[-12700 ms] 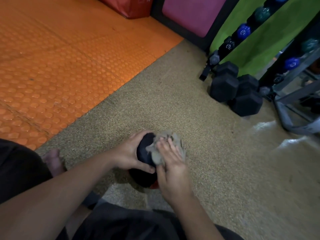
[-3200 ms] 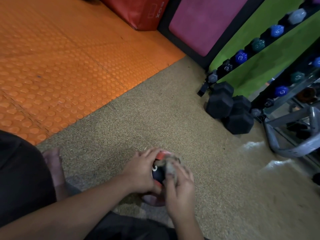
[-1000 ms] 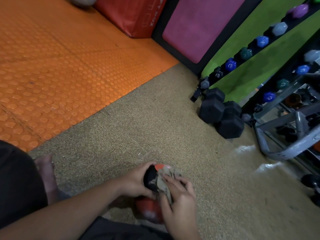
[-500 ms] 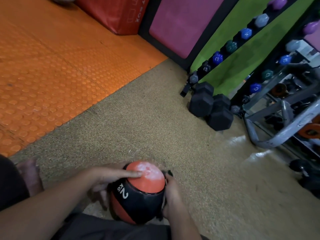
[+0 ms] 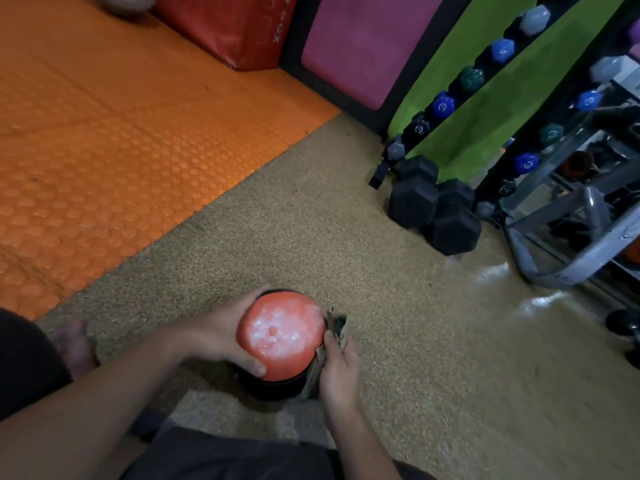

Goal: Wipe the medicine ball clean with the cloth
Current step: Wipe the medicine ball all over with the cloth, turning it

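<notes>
Ball [image 5: 282,336] between hands; cloth [image 5: 332,332] on its right.

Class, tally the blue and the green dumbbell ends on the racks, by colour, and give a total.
Blue ends: 4
Green ends: 2
Total: 6

The medicine ball [image 5: 281,336] is orange-red with whitish smears above a black band; the cloth [image 5: 331,332] looks drab grey-brown; the mat [image 5: 104,150] is orange, dot-embossed.
</notes>
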The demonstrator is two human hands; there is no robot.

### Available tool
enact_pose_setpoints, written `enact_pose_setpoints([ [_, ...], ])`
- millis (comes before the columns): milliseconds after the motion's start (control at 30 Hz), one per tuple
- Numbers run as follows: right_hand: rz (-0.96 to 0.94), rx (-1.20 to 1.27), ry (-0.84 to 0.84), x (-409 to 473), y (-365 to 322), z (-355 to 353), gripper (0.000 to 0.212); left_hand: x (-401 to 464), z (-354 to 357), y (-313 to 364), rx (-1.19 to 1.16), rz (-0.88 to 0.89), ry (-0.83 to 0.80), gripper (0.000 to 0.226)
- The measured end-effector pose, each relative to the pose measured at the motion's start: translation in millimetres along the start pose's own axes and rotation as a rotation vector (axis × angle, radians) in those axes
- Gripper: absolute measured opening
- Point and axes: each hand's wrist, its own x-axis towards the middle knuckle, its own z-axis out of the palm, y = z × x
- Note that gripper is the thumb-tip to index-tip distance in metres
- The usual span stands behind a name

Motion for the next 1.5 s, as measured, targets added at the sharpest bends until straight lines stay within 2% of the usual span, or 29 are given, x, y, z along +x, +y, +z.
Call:
enact_pose_setpoints([
  [100, -0.210, -0.279, -0.005, -1, 7, 1, 0.053, 1, 12, 5, 0.121, 0.058, 0.113, 0.163],
  [167, -0.480, -0.603, -0.020, -13, 1, 7, 0.049, 4, 17, 6, 0.126, 0.096, 0.127, 0.158],
  [233, -0.766, -0.898, -0.120, -33, -12, 17, 0.051, 7, 18, 5, 0.121, 0.176, 0.145, 0.143],
  [300, -0.946, -1.072, -0.305, -42, -18, 20, 0.059, 10, 17, 3, 0.065, 0.245, 0.170, 0.118],
  [333, -0.975, -1.111, -0.364, -39, -20, 17, 0.061, 10, 16, 2, 0.055, 0.243, 0.172, 0.118],
  [400, -0.933, -1.025, -0.328, -20, -21, 4, 0.056, 12, 18, 1, 0.105, 0.188, 0.162, 0.141],
  [467, -0.587, -0.714, -0.166, 0, -21, -7, 0.046, 11, 17, 3, 0.156, 0.133, 0.133, 0.155],
  [500, -0.355, -0.511, -0.085, 6, -23, -6, 0.055, 10, 16, 5, 0.167, 0.130, 0.121, 0.155],
  [533, -0.203, -0.394, -0.029, 11, -21, -5, 0.065, 9, 16, 8, 0.173, 0.135, 0.111, 0.155],
  [567, -0.180, -0.399, -0.008, 10, -19, -4, 0.068, 9, 16, 11, 0.180, 0.141, 0.100, 0.154],
  [633, -0.389, -0.632, -0.023, -5, -16, 4, 0.058, 13, 15, 10, 0.181, 0.141, 0.089, 0.151],
  [667, -0.572, -0.795, -0.084, -16, -18, 10, 0.053, 16, 14, 9, 0.155, 0.145, 0.089, 0.146],
  [733, -0.878, -1.054, -0.276, -32, -22, 20, 0.054, 22, 13, 5, 0.059, 0.177, 0.096, 0.120],
  [800, -0.965, -1.123, -0.384, -28, -27, 21, 0.057, 28, 13, -3, 0.007, 0.191, 0.117, 0.108],
  [867, -0.868, -1.115, -0.344, -5, -31, 16, 0.052, 27, 14, 2, 0.070, 0.167, 0.101, 0.129],
  [933, -0.652, -0.993, -0.225, 21, -34, 9, 0.051, 26, 15, 15, 0.151, 0.103, 0.093, 0.154],
  [1000, -0.476, -0.820, -0.084, 31, -38, 18, 0.056, 29, 17, 25, 0.214, 0.083, 0.105, 0.161],
  [1033, -0.447, -0.857, -0.048, 27, -40, 26, 0.060, 31, 17, 26, 0.211, 0.082, 0.108, 0.162],
  [1067, -0.479, -0.969, -0.063, 18, -38, 32, 0.061, 31, 14, 24, 0.191, 0.079, 0.099, 0.162],
  [1133, -0.645, -1.149, -0.217, -5, -34, 31, 0.057, 31, 9, 15, 0.137, 0.093, 0.058, 0.167],
  [1200, -0.813, -1.058, -0.374, -11, -37, 10, 0.049, 28, 8, 8, 0.121, 0.103, 0.036, 0.166],
  [1267, -0.813, -0.817, -0.461, 2, -35, -10, 0.043, 25, 10, 14, 0.158, 0.099, 0.061, 0.157],
  [1300, -0.712, -0.662, -0.432, 8, -32, -15, 0.042, 26, 13, 18, 0.178, 0.094, 0.078, 0.154],
  [1333, -0.528, -0.478, -0.347, 14, -28, -17, 0.041, 28, 16, 22, 0.190, 0.095, 0.091, 0.151],
  [1400, -0.072, -0.137, -0.166, 21, -24, -13, 0.054, 30, 21, 30, 0.217, 0.109, 0.093, 0.149],
  [1467, 0.158, 0.077, -0.112, 29, -16, -13, 0.068, 27, 24, 33, 0.223, 0.128, 0.109, 0.150],
  [1500, 0.212, 0.118, -0.100, 26, -20, -11, 0.064, 24, 25, 32, 0.205, 0.129, 0.115, 0.150],
])
